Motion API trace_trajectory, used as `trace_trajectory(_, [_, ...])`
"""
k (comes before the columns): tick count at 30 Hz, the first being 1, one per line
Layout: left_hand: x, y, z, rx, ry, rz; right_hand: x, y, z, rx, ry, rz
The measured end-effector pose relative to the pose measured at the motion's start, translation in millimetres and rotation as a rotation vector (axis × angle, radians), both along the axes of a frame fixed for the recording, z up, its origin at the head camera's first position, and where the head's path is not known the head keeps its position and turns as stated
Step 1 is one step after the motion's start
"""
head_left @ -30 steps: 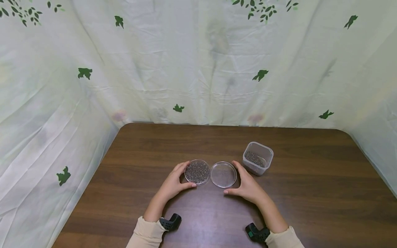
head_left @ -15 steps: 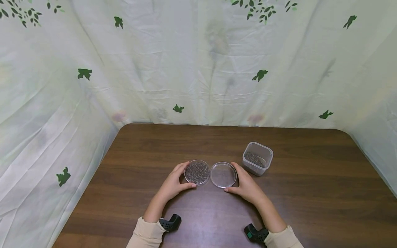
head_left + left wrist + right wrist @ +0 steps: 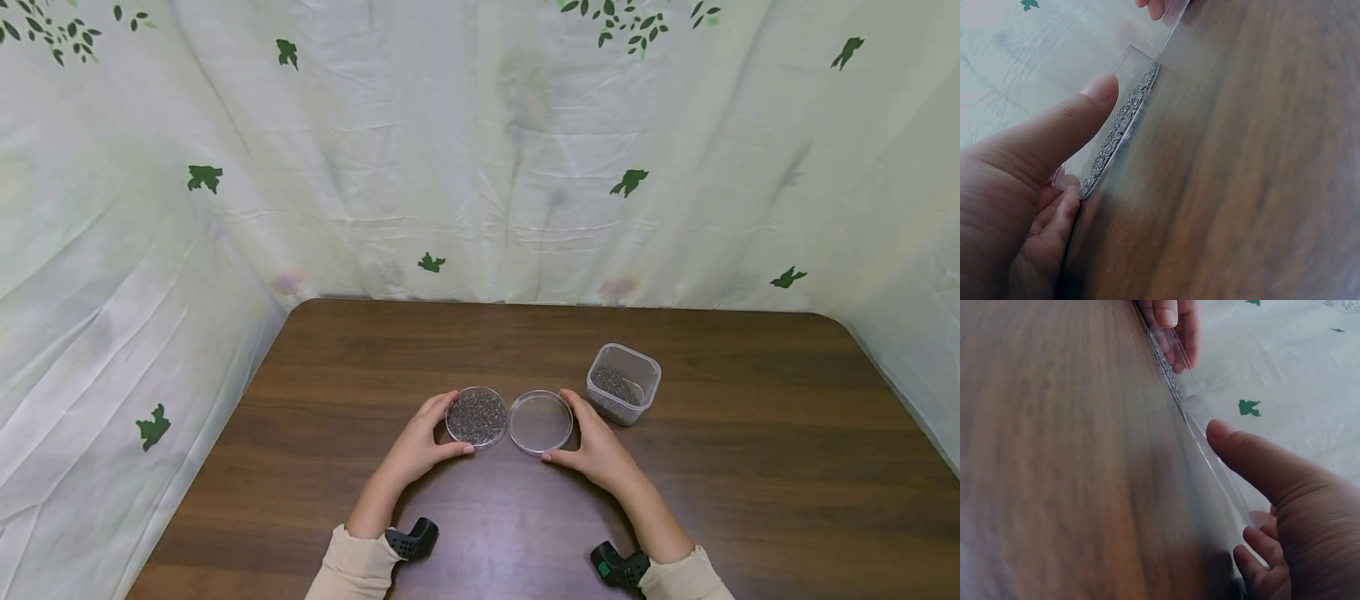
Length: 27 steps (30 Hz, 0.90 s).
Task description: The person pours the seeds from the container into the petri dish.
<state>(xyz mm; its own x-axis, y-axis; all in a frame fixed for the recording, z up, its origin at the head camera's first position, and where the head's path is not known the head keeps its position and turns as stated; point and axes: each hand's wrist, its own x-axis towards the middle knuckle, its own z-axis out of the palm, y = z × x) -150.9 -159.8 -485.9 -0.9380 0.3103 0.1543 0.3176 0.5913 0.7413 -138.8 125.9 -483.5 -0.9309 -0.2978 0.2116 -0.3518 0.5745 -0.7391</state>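
Observation:
A round clear petri dish (image 3: 476, 417) filled with small dark grey grains stands on the brown table. My left hand (image 3: 416, 442) grips its left side, thumb at the near edge and fingers at the far side; the left wrist view shows the grain layer (image 3: 1124, 125) through the clear wall. Beside it, close to the dish, is a clear shallow petri dish lid (image 3: 540, 422) with nothing in it. My right hand (image 3: 600, 446) holds this lid by its right side between thumb and fingers. In the right wrist view, the thumb (image 3: 1254, 453) lies against the lid's clear wall (image 3: 1219, 469).
A translucent square plastic tub (image 3: 624, 383) with some of the same grains stands behind my right hand. A pale curtain (image 3: 480, 150) with green leaf prints hangs behind the table (image 3: 480, 533). Black wrist cameras sit on both forearms.
My right thumb has moved in from just off the near edge of the lid to touch it. The left hand and the filled dish have stayed in place.

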Motion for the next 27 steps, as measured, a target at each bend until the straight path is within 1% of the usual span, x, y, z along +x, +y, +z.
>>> trace_trajectory(12, [0.4,0.2,0.3,0.001,0.002,0.001,-0.3,-0.2,-0.9,-0.044,0.052,0.004])
trace_trajectory(18, [0.8,0.7,0.5,0.008,0.021,-0.004,-0.4,-1.1,0.4,-0.084,0.055,0.006])
trace_trajectory(27, [0.8,0.2,0.7,0.007,0.023,-0.005,-1.1,-4.0,-0.3,-0.134,0.065,-0.005])
